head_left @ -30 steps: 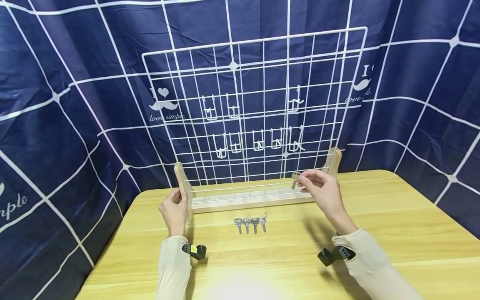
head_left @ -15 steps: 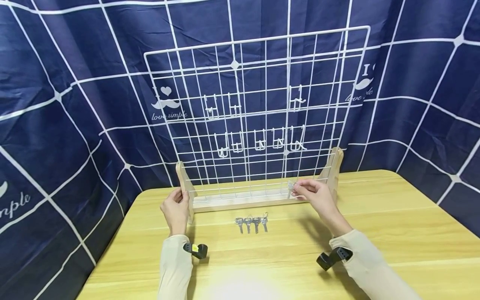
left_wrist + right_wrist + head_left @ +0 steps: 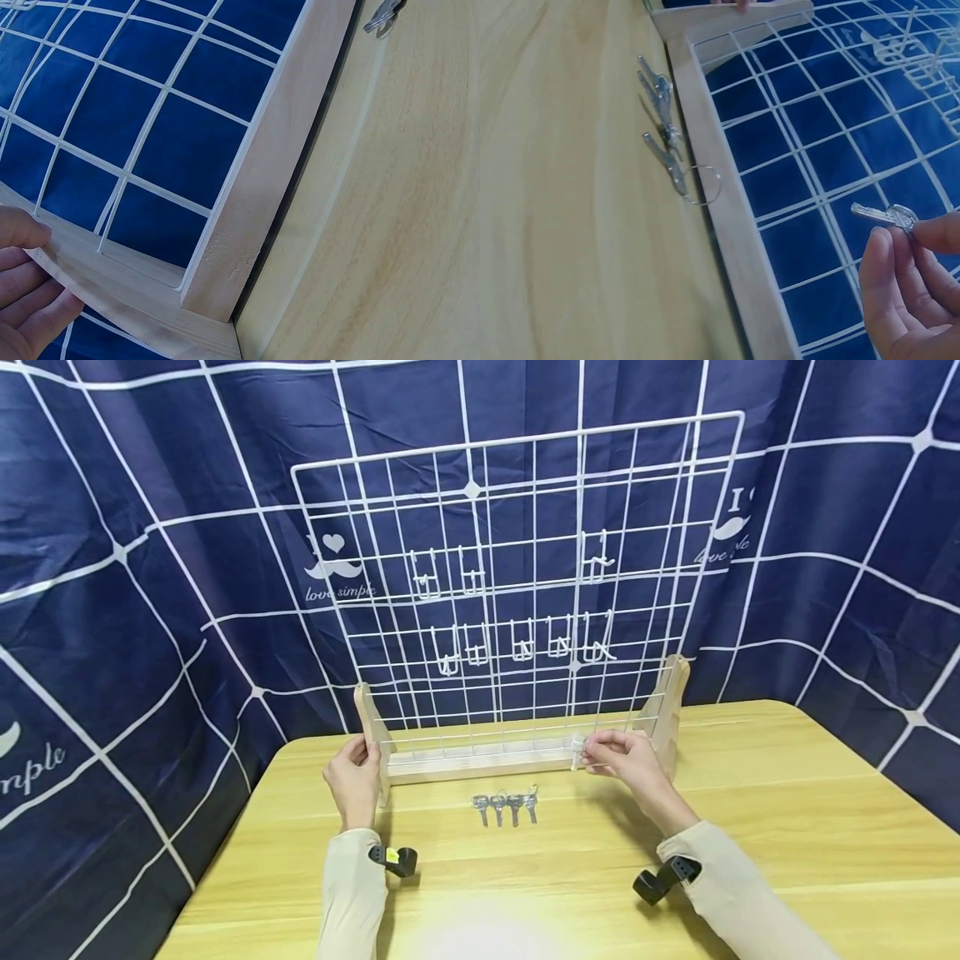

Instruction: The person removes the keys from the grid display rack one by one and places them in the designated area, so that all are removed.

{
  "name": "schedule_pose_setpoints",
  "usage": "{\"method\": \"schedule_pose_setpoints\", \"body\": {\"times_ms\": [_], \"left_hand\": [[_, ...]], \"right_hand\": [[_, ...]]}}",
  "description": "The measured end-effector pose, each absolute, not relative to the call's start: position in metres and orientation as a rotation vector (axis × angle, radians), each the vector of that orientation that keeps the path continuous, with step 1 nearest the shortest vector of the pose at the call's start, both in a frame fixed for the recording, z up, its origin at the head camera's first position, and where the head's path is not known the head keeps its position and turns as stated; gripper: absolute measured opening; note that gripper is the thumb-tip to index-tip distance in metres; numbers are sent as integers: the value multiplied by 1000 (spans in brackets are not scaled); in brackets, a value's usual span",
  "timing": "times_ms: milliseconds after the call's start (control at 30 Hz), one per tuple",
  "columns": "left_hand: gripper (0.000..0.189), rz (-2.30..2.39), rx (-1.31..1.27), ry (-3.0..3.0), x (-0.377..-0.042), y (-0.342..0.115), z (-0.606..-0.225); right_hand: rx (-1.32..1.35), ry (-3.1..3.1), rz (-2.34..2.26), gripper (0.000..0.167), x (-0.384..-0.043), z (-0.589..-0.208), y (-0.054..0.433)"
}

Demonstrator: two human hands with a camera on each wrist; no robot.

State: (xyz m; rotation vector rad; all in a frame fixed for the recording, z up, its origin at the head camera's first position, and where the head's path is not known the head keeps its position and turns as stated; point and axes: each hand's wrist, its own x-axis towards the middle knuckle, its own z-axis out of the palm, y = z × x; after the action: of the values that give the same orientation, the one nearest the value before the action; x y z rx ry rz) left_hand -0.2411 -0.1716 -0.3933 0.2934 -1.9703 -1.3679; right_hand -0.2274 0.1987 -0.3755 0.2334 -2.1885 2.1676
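A white wire grid panel (image 3: 517, 577) stands upright in a wooden stand (image 3: 480, 766) at the back of the table, with several white hooks (image 3: 517, 643) hung on it. My left hand (image 3: 352, 779) holds the stand's left upright (image 3: 97, 281), fingers (image 3: 30, 300) against the wood. My right hand (image 3: 626, 760) pinches a silver key (image 3: 885, 215) just in front of the grid's lower right, near the stand's rail (image 3: 735, 247). Several more keys (image 3: 506, 806) lie in a row on the table in front of the stand, also seen in the right wrist view as keys (image 3: 664, 127).
The light wooden table (image 3: 570, 877) spreads in front of the stand. A dark blue cloth with white lines (image 3: 150, 568) hangs behind and to both sides. The stand's right upright (image 3: 670, 702) is just right of my right hand.
My right hand with the key has come down and slightly left, from above the stand's rail to level with it. The left hand has stayed on the stand.
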Motion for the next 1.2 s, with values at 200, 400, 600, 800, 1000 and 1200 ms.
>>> {"method": "schedule_pose_setpoints", "body": {"times_ms": [200, 400, 600, 800, 1000, 1200], "left_hand": [[21, -1363, 296, -1974, -241, -171, -393], [20, -1353, 287, -1969, -240, -171, -394], [20, -1346, 280, -1964, -241, -171, -394], [20, -1349, 293, -1969, -241, -172, -395], [21, -1343, 288, -1966, -241, -172, -394], [20, -1353, 286, -1961, -241, -171, -394]], "right_hand": [[188, -2231, 2221, 8, -232, -388, 198], [191, -2343, 2157, 18, -234, -396, 192], [195, -2436, 2119, 17, -233, -403, 190], [166, -2501, 2137, 12, -234, -410, 189], [144, -2536, 2127, 16, -234, -413, 185], [128, -2611, 2139, 18, -234, -415, 182]]}}
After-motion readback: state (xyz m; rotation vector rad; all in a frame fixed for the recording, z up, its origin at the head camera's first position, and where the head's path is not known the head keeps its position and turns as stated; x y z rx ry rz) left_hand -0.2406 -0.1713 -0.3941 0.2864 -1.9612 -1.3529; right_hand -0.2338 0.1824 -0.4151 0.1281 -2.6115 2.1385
